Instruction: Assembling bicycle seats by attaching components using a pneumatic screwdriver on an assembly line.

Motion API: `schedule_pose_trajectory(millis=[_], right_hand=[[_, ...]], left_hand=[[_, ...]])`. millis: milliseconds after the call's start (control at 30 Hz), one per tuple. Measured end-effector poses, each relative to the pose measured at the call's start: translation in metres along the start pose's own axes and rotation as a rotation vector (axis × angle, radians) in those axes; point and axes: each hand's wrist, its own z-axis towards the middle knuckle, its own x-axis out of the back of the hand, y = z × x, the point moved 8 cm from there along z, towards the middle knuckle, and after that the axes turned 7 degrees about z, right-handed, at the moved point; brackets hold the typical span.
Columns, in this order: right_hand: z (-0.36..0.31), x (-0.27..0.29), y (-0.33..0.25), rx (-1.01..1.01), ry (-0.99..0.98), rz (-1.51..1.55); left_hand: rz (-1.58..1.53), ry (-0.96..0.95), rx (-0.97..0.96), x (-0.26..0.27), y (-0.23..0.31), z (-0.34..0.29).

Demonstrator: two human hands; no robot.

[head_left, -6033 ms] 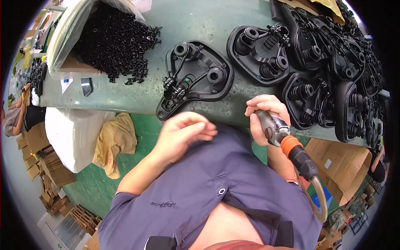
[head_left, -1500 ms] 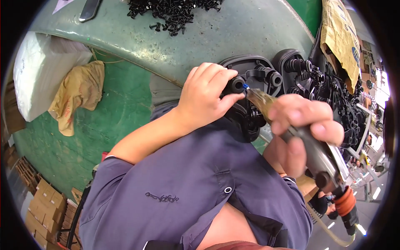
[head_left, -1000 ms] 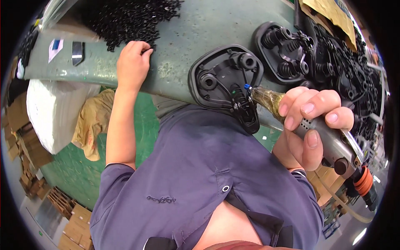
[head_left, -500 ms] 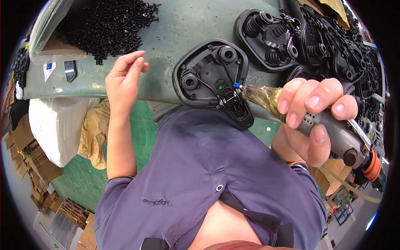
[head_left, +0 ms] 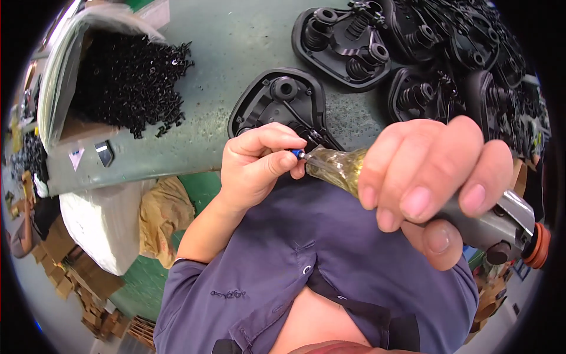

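A grey handheld pneumatic screwdriver [head_left: 486, 230] is gripped in my right hand [head_left: 427, 183], its fingers wrapped round the body. Clear yellowish wrapping covers the nose, which points left. A blue tip [head_left: 295, 153] sits at the end of its bit. Thumb and fingers of my left hand [head_left: 256, 165] are pinched together at that tip; whatever small thing they may hold is hidden. Just beyond the hands, on the bench, lies a black moulded plastic part [head_left: 247, 112] with round bosses, its near end covered by my hands and the screwdriver.
Black screws [head_left: 135, 82] spill from a clear plastic bag [head_left: 56, 100] at far left. Several similar black parts [head_left: 342, 44] crowd the bench [head_left: 236, 35] at far right. A white sack [head_left: 94, 230] and a brown bag [head_left: 165, 221] stand below the bench edge.
My left hand has moved right, from near the screw pile to the bit's tip. The screwdriver has come off the black part, moving left and nearer to me. The whole view has shifted.
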Motion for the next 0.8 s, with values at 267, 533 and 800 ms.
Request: schedule_pose_trajectory(millis=[267, 533, 800], right_hand=[[0.012, 0.013, -0.003, -0.008, 0.106, -0.111], [0.008, 0.017, -0.002, -0.039, 0.091, -0.283], [0.016, 0.033, 0.043, -0.085, 0.156, -0.263]], left_hand=[[0.515, -0.216, -0.031, -0.008, 0.019, 0.021], [1.640, -0.252, -0.281, 0.023, 0.055, 0.085], [1.351, -0.360, -0.273, 0.041, 0.033, 0.097]])
